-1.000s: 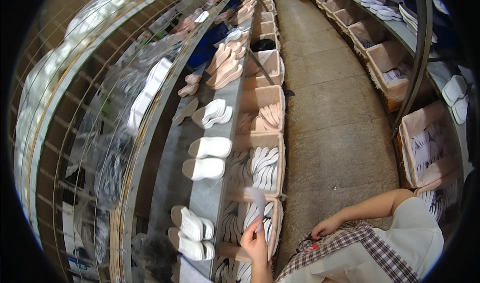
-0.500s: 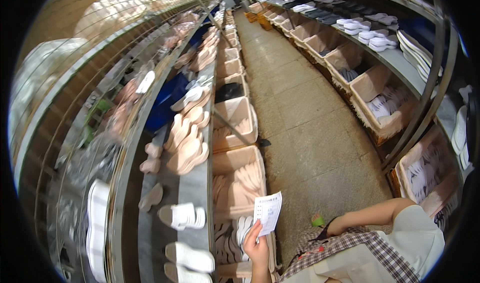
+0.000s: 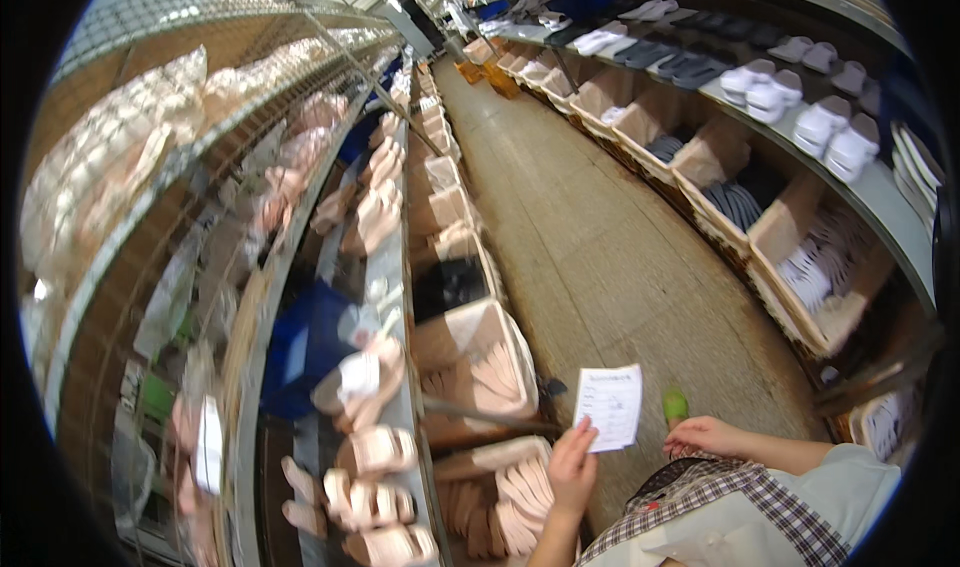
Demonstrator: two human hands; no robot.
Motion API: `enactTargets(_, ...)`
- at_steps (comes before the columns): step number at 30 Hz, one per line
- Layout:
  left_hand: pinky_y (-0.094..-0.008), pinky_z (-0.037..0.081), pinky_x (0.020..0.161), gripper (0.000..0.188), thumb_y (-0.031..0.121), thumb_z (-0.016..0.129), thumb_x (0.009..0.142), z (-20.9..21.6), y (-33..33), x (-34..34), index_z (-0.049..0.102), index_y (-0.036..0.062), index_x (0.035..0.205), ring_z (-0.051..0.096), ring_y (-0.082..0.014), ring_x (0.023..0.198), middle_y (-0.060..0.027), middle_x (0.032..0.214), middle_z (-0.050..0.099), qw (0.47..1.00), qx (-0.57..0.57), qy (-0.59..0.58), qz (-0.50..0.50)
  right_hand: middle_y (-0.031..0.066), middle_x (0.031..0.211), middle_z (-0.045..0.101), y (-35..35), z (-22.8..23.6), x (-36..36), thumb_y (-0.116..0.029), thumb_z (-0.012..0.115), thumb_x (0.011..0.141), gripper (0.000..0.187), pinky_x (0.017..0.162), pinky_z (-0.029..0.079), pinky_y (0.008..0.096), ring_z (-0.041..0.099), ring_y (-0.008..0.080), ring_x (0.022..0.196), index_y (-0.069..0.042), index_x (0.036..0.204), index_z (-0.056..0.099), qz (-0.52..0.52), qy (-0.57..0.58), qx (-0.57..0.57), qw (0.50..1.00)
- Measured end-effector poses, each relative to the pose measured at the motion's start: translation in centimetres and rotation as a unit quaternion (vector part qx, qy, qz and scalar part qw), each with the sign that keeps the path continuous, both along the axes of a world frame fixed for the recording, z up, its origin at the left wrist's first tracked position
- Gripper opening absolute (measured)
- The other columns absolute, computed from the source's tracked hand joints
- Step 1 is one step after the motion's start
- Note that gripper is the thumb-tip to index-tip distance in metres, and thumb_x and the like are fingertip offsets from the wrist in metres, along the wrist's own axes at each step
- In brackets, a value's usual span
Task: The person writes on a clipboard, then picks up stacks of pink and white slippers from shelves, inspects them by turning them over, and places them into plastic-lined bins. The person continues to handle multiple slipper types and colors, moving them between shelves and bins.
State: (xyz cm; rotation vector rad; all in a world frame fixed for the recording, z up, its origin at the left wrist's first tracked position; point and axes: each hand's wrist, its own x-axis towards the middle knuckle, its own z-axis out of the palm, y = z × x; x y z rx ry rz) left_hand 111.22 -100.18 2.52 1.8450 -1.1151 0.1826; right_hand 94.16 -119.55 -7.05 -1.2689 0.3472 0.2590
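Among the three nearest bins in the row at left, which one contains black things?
The third bin, counting away from the person: black pieces lie in it, whereas the second bin and the nearest bin show pale pink pieces.

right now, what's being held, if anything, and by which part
A white rectangular paper sheet, held by its lower left corner in the left grip; nothing shows in the right grip.

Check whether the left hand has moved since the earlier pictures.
Yes. Judged against the bin with black contents, the left hand has moved forward along the aisle, closer to it.
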Motion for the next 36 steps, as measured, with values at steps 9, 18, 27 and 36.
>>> enactTargets(9,-0.0354,0.049,0.086,0.033,-0.003,0.065,0.069,1.9,-18.0,22.2,0.066,0.0037,0.102,0.061,-0.0293,0.099,-0.0123,0.113,0.063,0.99,0.113,-0.052,-0.07,0.0103,0.112,0.06,-18.4,7.0,30.3,-0.021,0.049,0.095,0.031,0.074,0.049,0.0306,0.06,0.0188,0.097,-0.003,0.12,0.053,-0.102,-0.002,0.208,0.973)
enactTargets(18,-0.0387,0.046,0.088,0.048,0.018,0.068,0.08,-5.4,-31.9,50.8,0.05,-0.0006,0.12,0.056,-0.0341,0.103,-0.0188,0.111,0.058,0.975,0.148,0.137,0.094,0.0036,0.079,0.065,-44.2,-6.1,56.8,-0.014,0.054,0.089,0.017,0.047,0.042,0.0246,0.057,0.0104,0.058,-0.004,0.1,0.061,-0.335,-0.016,0.0,0.942)
enactTargets(27,-0.0399,0.046,0.088,0.041,0.023,0.061,0.085,-2.7,-56.6,79.8,0.051,0.0055,0.12,0.054,-0.0333,0.107,-0.0163,0.116,0.056,0.935,0.317,0.007,-0.158,0.0241,0.088,0.064,-68.9,-23.0,56.8,-0.01,0.057,0.076,0.019,0.075,0.046,0.0436,0.062,0.037,0.084,0.004,0.088,0.062,-0.43,0.393,-0.4,0.708)
enactTargets(36,-0.0391,0.047,0.086,0.045,0.033,0.06,0.085,-16.7,-71.9,106.4,0.053,0.004,0.119,0.059,-0.0351,0.099,-0.0178,0.108,0.062,0.855,0.452,0.241,-0.08,0.0196,0.102,0.06,-88.8,-24.6,79.6,-0.019,0.034,0.092,0.037,0.084,0.042,0.0402,0.055,0.0298,0.094,0.004,0.109,0.057,-0.607,0.36,-0.16,0.69)
